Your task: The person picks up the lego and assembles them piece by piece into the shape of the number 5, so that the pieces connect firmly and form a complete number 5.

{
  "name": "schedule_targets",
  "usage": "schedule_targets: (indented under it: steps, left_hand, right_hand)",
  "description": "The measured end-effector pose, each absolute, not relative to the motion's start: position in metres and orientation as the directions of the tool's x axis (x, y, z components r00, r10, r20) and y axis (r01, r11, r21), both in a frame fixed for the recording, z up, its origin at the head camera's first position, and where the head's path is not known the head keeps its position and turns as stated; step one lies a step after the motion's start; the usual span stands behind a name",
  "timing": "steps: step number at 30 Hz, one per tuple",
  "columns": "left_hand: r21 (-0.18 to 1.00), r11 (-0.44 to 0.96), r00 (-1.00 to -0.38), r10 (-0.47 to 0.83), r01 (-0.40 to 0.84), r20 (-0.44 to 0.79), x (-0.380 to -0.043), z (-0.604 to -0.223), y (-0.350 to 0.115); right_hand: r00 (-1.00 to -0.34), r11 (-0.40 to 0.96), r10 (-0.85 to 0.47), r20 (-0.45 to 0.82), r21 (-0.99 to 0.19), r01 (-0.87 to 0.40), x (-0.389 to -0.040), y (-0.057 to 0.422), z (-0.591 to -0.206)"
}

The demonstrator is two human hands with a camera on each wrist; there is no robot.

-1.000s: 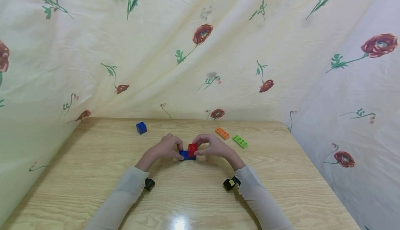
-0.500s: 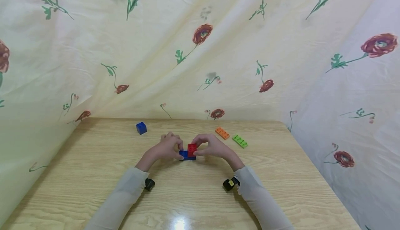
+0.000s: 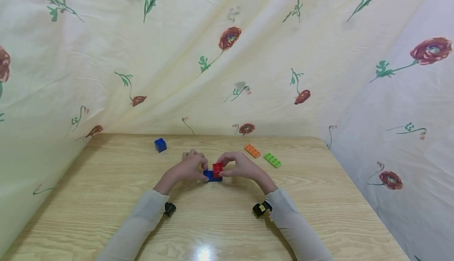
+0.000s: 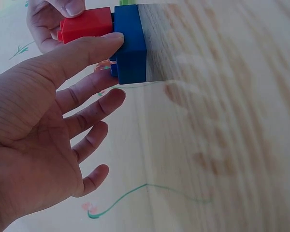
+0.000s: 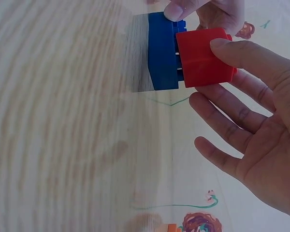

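Note:
In the head view a long blue toy brick (image 3: 208, 175) lies on the table between the hands. My left hand (image 3: 189, 167) pinches its left end, thumb on the near side, as the left wrist view shows. A shorter red brick (image 3: 217, 168) sits over the right part of the blue one, pinched by the thumb and fingers of my right hand (image 3: 244, 166). In the right wrist view, blue studs show in a narrow gap between the red brick (image 5: 203, 58) and the blue brick (image 5: 162, 53). The other fingers of both hands are spread away from the bricks.
A small blue brick (image 3: 160, 145) stands at the back left of the wooden table (image 3: 213, 225). Flat orange (image 3: 252, 151) and lime green (image 3: 272, 160) bricks lie behind the right hand. A flowered cloth (image 3: 170, 76) hangs beyond the table's back edge.
The red brick and my right hand have shifted very slightly left over the blue brick. My left hand and the long blue brick have stayed in place.

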State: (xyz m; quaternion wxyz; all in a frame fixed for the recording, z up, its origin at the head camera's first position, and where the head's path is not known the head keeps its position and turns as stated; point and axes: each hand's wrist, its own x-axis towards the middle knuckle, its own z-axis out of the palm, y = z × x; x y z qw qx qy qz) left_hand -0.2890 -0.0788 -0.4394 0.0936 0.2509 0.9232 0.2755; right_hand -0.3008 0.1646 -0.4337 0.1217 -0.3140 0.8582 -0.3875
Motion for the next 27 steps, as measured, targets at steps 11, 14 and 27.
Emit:
schedule_targets:
  steps: [11, 14, 27]
  left_hand:
    - [0.558, 0.724, -0.858, 0.512, 0.404, -0.043, -0.2889, -0.4386, -0.0787]
    - [0.556, 0.728, -0.861, 0.507, 0.401, -0.044, -0.2897, -0.4397, -0.0786]
    - [0.55, 0.736, -0.866, 0.498, 0.394, -0.045, -0.2919, -0.4442, -0.0782]
  right_hand:
    - [-0.779, 0.511, -0.627, 0.031, -0.738, -0.441, -0.3009, 0.1648, -0.4334]
    - [-0.774, 0.502, -0.633, 0.038, -0.74, -0.447, -0.3013, 0.1645, -0.4334]
    - [-0.764, 0.489, -0.644, 0.05, -0.741, -0.46, -0.3036, 0.1647, -0.4358]
